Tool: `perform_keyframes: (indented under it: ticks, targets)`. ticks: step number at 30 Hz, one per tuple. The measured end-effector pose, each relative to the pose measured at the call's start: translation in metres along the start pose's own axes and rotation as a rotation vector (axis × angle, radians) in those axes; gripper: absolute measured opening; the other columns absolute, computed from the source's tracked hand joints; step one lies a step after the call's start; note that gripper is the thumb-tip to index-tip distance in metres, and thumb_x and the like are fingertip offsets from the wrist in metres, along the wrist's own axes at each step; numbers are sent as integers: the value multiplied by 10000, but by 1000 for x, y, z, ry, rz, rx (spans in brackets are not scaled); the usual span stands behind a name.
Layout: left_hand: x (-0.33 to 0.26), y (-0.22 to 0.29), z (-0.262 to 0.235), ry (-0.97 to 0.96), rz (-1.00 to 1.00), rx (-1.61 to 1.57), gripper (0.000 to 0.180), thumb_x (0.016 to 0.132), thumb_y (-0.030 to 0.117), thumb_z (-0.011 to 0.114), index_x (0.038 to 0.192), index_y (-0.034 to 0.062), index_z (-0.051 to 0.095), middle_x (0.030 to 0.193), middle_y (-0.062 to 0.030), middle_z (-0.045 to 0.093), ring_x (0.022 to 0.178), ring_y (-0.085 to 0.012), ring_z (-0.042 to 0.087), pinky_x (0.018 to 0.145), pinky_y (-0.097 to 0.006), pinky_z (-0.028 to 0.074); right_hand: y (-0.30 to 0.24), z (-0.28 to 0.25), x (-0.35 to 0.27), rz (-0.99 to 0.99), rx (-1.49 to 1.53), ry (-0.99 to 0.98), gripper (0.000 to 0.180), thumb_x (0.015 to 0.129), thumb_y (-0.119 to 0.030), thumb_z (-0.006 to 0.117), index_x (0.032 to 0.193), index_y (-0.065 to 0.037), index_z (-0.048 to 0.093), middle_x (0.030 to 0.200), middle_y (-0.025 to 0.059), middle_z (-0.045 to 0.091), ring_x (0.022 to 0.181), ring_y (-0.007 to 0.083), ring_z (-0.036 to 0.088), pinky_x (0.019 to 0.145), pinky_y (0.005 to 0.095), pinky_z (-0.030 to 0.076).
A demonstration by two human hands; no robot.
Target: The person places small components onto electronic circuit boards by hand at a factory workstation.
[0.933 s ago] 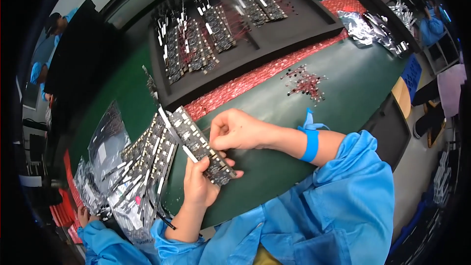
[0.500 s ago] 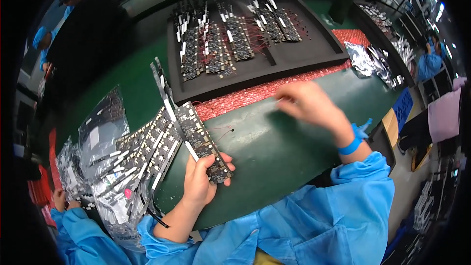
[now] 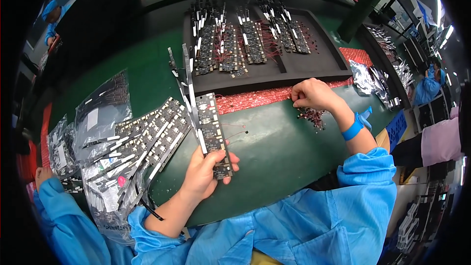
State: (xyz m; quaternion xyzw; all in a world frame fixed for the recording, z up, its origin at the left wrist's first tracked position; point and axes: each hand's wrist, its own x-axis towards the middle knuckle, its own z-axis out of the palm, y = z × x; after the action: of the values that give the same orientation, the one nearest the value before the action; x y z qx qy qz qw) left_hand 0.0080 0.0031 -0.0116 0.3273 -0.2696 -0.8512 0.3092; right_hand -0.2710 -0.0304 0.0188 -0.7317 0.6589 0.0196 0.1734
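Note:
My left hand grips the near end of a long dark circuit board strip, held flat above the green table. Two thin wires with small round ends trail off the strip's right side. My right hand is stretched out to the right, fingers pinched together over a small pile of red and black wired parts on the table. Whether a part sits between those fingers cannot be seen. A blue wrist strap is on my right wrist.
A black tray with several wired boards lies beyond, edged by red bubble wrap. Loose board strips and silver bags lie to the left. Another person's blue sleeve is at lower left; more workers sit at right.
My right hand left the board strip and swung out right to the pile of small parts. The left hand kept hold of the strip.

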Motion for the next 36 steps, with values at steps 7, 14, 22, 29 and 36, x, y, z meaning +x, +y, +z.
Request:
perform_keyframes:
  ticks: [7,14,22,29,36]
  targets:
    - [3,-5,1,33,82,11,243,708,42,381,941,20,315,675,-113,465,576,-207,504,504,-331,452,10,6,-10,-116,318,286,85,582,-72,559,617,-21,501,571,70,519,533,156,508,475,233,383]
    - [4,-4,0,29,191,55,272,707,44,437,947,13,313,723,-107,471,572,-153,495,507,-279,446,-18,17,-16,-97,1779,399,70,716,-114,481,746,-54,460,675,65,529,544,83,496,468,155,391]
    - [-2,4,0,-13,275,-71,279,723,84,447,954,30,300,731,-108,474,598,-146,492,509,-253,436,-119,41,2,-332,1988,-133,72,714,-84,472,763,-44,437,693,78,519,577,106,510,487,168,411]
    - [-1,1,-3,-17,265,-12,316,696,62,488,952,20,307,714,-90,473,589,-136,487,501,-251,427,-122,51,4,-322,1928,-116,85,708,-84,479,760,-44,425,705,92,521,575,122,522,477,174,417]
    - [2,0,-5,18,279,89,290,688,26,480,931,2,324,691,-77,472,575,-123,482,488,-237,423,-117,25,-7,-514,820,210,308,577,-74,607,847,-35,463,720,41,483,675,119,460,545,233,380]
